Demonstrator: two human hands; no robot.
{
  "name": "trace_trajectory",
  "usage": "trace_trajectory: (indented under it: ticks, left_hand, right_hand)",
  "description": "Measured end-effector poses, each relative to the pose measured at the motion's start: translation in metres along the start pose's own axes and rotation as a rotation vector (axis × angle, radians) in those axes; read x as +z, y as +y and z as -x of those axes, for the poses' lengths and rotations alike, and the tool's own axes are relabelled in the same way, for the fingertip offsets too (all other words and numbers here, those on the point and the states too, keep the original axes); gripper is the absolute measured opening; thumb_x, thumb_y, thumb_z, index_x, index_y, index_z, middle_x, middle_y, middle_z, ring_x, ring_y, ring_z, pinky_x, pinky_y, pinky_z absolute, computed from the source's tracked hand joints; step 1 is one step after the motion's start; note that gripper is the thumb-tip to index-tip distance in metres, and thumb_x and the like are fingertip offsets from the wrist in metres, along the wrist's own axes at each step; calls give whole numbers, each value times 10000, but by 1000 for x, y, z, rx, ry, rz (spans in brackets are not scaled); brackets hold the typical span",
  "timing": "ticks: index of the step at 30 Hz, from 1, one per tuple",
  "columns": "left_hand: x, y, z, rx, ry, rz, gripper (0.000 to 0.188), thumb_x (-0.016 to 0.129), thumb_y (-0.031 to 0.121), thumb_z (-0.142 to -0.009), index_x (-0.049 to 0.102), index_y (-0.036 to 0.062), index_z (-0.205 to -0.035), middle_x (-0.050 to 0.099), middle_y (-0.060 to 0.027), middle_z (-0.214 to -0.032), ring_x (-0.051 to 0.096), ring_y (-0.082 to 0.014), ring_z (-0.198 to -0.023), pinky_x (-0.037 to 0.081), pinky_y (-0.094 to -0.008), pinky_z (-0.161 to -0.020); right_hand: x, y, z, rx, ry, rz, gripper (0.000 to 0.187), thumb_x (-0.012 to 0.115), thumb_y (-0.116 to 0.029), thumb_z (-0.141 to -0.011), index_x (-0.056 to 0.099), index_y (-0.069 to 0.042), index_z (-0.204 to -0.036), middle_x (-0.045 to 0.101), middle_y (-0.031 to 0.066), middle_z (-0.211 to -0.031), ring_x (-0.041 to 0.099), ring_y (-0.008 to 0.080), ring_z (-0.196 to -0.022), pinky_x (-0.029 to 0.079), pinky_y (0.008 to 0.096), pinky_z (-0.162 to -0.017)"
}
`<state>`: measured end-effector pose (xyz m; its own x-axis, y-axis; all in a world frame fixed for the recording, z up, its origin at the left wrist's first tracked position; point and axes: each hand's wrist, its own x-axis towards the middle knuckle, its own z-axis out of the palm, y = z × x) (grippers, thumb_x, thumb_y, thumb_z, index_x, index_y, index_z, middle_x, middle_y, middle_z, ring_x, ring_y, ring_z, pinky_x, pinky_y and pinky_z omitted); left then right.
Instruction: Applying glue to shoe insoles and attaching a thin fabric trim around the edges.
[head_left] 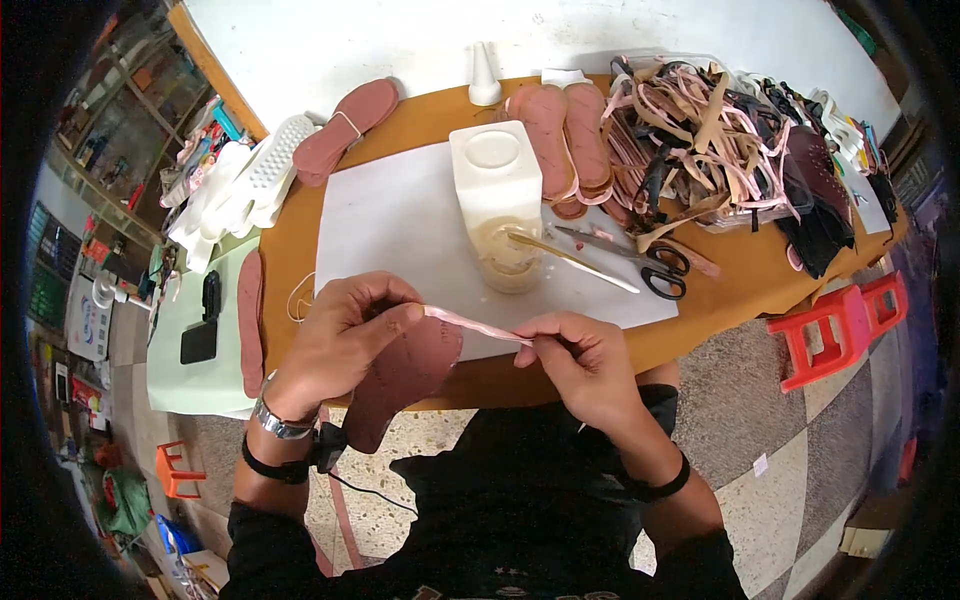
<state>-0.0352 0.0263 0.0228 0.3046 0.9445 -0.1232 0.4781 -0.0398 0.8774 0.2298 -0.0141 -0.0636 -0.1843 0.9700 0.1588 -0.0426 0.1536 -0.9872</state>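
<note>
A narrow pink strip [475, 323] is stretched between my two hands over the table's near edge. My left hand [350, 325] pinches one end of it between thumb and fingers, and also keeps hold of a reddish-brown shoe insole [408, 368] that hangs below it. How strip and insole meet is hidden by the fingers. My right hand [585, 368] is closed on the other end of the strip. Beyond the hands stands a white plastic container [497, 180] with an open front holding pale glue. A brush [575, 262] lies across its opening.
Black-handled scissors [662, 272] lie right of the container on white paper [385, 230]. Stacked insoles [545, 135] and a heap of straps [700, 140] fill the back right. More bundled insoles [350, 130] and white soles [240, 185] sit at the left. A red stool [835, 330] stands right.
</note>
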Motion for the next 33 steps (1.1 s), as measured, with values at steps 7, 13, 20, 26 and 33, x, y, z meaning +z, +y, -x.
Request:
trace_trajectory:
  ticks: [7, 13, 20, 26, 33]
  left_hand:
    - [2, -2, 0, 16, 0, 33, 86, 689, 102, -997, 693, 22, -965, 605, 59, -810, 495, -33, -739, 412, -228, -646]
    - [3, -4, 1, -3, -4, 15, 88, 689, 88, -989, 689, 9, -950, 635, 39, -828, 518, -50, -759, 446, -245, -678]
    - [0, -6, 1, 11, 4, 9, 103, 686, 104, -994, 700, 3, -975, 628, 35, -818, 509, -58, -752, 440, -252, -666]
    - [-1, -8, -1, 13, 25, 29, 87, 685, 95, -999, 688, 18, -959, 611, 58, -803, 484, -34, -726, 406, -227, -625]
    - [0, -8, -2, 6, 31, 22, 95, 689, 95, -997, 687, 7, -962, 611, 56, -802, 480, -31, -717, 399, -223, -617]
  right_hand:
    - [0, 1, 3, 83, -8, -1, 184, 635, 19, -964, 729, 5, -1121, 740, 47, -870, 677, 82, -814, 535, 240, -723]
    - [2, 1, 2, 84, 26, -2, 148, 677, 4, -937, 735, 12, -1073, 742, 40, -873, 670, 78, -804, 535, 241, -717]
    - [2, 0, 1, 55, 35, 14, 163, 613, 18, -978, 708, 23, -1110, 729, 54, -900, 638, 77, -763, 501, 219, -681]
    - [-4, 0, 4, 191, 17, -140, 255, 500, -4, -1004, 693, 12, -1169, 740, 77, -923, 500, 51, -645, 398, 204, -577]
    - [-5, 9, 7, 96, 23, -108, 267, 526, 71, -980, 694, 4, -1176, 743, 76, -933, 602, 70, -743, 459, 204, -659]
